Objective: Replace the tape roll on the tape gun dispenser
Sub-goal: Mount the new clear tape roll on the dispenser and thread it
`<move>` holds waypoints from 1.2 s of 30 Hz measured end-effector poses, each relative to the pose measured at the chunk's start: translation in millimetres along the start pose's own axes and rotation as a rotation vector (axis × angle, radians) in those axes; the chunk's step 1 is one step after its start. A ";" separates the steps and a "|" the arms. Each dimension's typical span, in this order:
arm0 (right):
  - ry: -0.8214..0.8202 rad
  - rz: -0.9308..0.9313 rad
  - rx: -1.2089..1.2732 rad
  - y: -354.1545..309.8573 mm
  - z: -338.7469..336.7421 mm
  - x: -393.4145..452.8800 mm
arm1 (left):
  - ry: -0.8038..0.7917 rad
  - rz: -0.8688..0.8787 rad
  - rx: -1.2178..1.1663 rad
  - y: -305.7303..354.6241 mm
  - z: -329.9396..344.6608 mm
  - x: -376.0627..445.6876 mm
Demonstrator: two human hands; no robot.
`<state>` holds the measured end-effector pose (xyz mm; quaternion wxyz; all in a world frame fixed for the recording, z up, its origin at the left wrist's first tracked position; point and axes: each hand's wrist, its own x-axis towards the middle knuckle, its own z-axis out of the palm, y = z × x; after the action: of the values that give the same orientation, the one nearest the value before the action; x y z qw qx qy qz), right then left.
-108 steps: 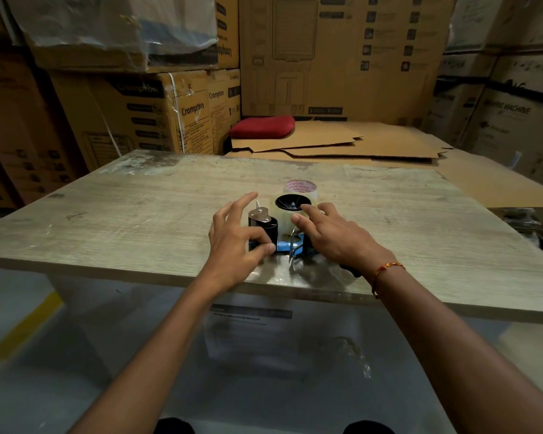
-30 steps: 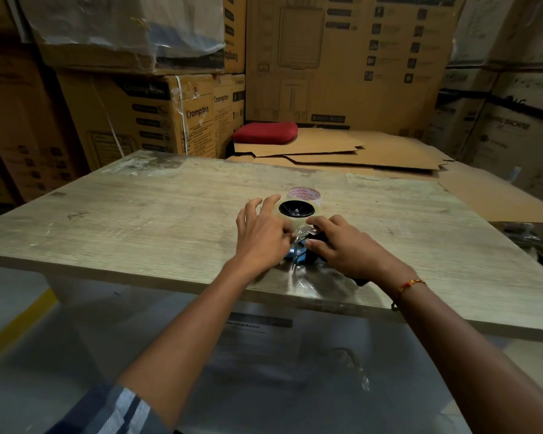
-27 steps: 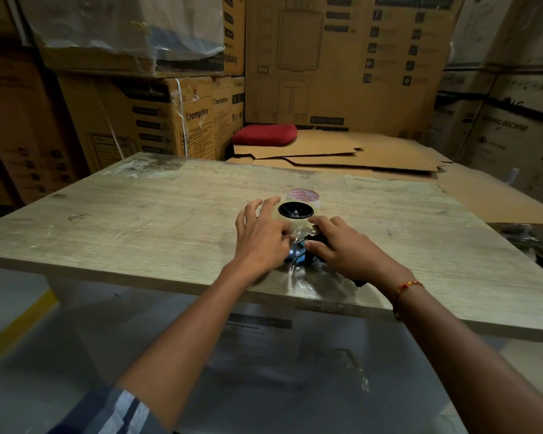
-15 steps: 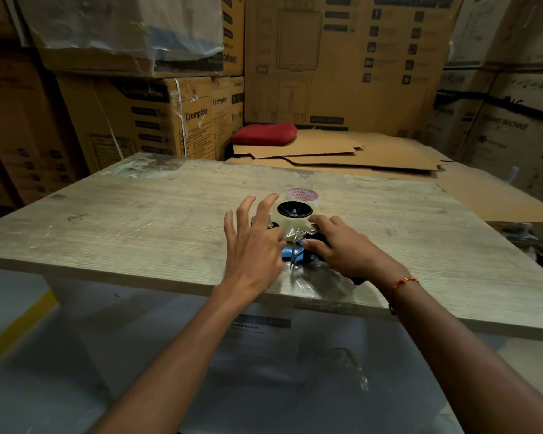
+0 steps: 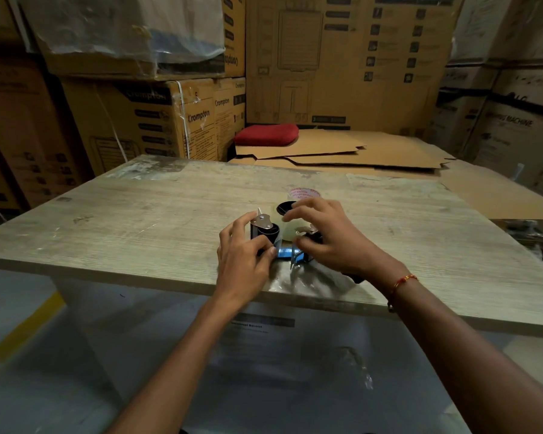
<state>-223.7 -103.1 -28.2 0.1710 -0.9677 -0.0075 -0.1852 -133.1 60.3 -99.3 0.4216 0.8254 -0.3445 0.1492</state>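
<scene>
The tape gun dispenser (image 5: pixel 284 252) lies on its side near the front edge of the wooden table (image 5: pixel 138 220), blue frame showing between my hands. My left hand (image 5: pixel 243 256) grips its front end, fingers curled round the black roller with the metal plate (image 5: pixel 264 223). A clear tape roll (image 5: pixel 284 225) sits on the dispenser's black hub. My right hand (image 5: pixel 326 238) rests over that roll, its fingers curled round the roll's near side, hiding the handle. Another tape roll with red print (image 5: pixel 304 193) stands just behind.
Crumpled clear film (image 5: pixel 320 280) lies at the table's front edge under my right wrist. Flattened cardboard sheets (image 5: pixel 342 151) and a red cushion (image 5: pixel 265 134) lie behind the table. Stacked cartons (image 5: pixel 170 120) wall in the left, back and right.
My left hand has slid left off the roll and now curls round the dispenser's front roller. My right hand has moved up over the tape roll. The metal plate is uncovered again.
</scene>
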 end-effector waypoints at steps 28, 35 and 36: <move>0.163 -0.121 -0.354 -21.3 34.9 18.0 | -0.058 0.084 0.060 -20.2 -8.2 5.1; 0.165 -0.141 -0.356 -22.7 36.8 17.8 | 0.004 0.025 0.207 -6.6 -9.3 -2.0; 0.169 -0.141 -0.362 -22.6 37.1 17.5 | 0.023 0.014 0.239 -3.2 -8.1 -4.1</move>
<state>-195.9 -70.2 -46.8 -0.0191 -0.9608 -0.0272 -0.2753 -133.5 69.9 -98.6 0.3230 0.8656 -0.3251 0.2017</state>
